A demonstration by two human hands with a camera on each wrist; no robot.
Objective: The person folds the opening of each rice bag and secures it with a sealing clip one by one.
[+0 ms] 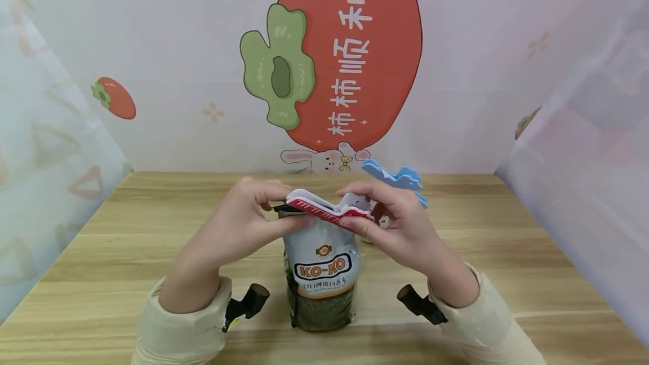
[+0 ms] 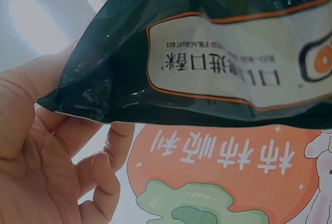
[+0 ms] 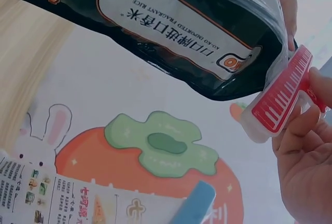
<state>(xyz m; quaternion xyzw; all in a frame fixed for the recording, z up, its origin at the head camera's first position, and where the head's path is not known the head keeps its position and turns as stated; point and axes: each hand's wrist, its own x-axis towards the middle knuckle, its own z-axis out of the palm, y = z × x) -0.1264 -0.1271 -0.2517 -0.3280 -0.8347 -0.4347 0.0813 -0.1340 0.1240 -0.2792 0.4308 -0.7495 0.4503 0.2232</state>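
A rice bag (image 1: pixel 324 275) marked KO-KO stands upright on the table, its top edge folded over. My left hand (image 1: pixel 243 216) pinches the bag's top at its left side; the left wrist view shows the dark green bag (image 2: pixel 124 73) with its corner between thumb and fingers. My right hand (image 1: pixel 400 227) grips a red and white bag clip (image 1: pixel 324 211) by its right end, thumb below and fingers above. The clip lies slanted across the bag's top, and in the right wrist view the clip (image 3: pixel 277 102) meets the bag's clear upper edge.
Behind my right hand is a light blue clip (image 1: pixel 392 176), partly hidden. In the right wrist view that blue clip (image 3: pixel 196 203) sits by a white printed package (image 3: pixel 104 198). The wooden table (image 1: pixel 152 230) ends at a persimmon-print backdrop (image 1: pixel 203 72).
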